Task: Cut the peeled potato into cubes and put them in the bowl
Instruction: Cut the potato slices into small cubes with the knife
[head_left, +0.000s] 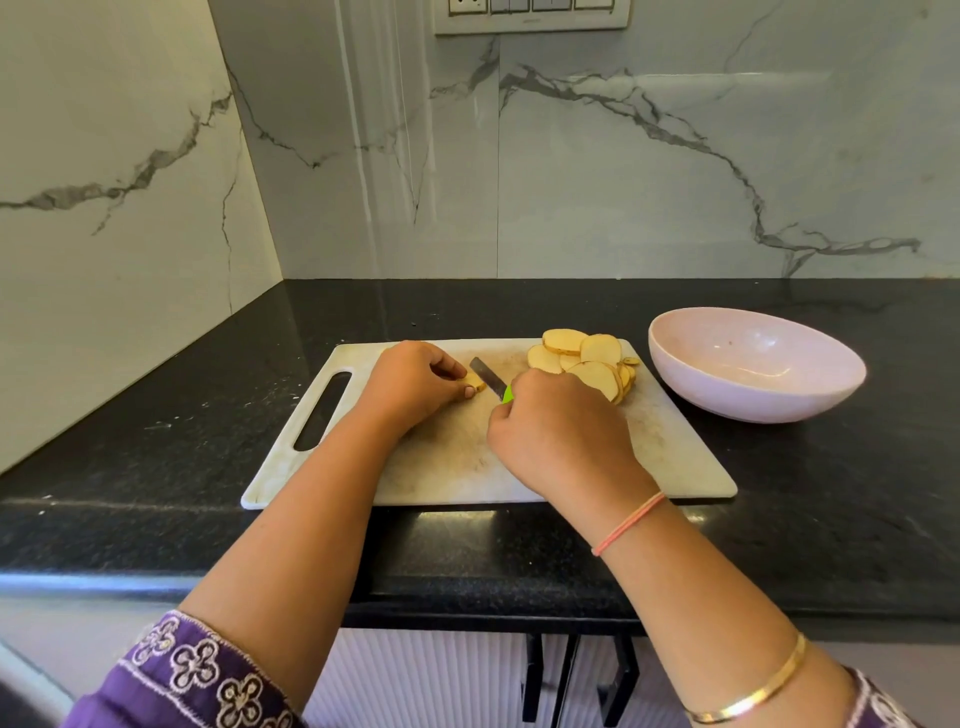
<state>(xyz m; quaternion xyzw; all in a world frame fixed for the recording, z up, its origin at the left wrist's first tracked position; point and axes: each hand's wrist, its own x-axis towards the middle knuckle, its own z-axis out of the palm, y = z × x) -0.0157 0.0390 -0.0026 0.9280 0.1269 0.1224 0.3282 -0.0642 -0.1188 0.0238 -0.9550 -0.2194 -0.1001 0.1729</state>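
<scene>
In the head view, the left hand (415, 382) pinches a small potato piece (474, 387) on the cutting board (675, 457), while the right hand (561, 436) is clenched round the knife (487, 378), blade angled just beside that piece. Round slices (582, 358) lie piled at the board's far right corner, near the bowl (753, 364) on the table (156, 467); no cubes show in it. With fingertips so near the blade, a slip could nick them or send the piece skidding. The right hand hides nearly all of the green handle (508, 393), and the left fingers cover much of the piece, so its size is hard to judge
</scene>
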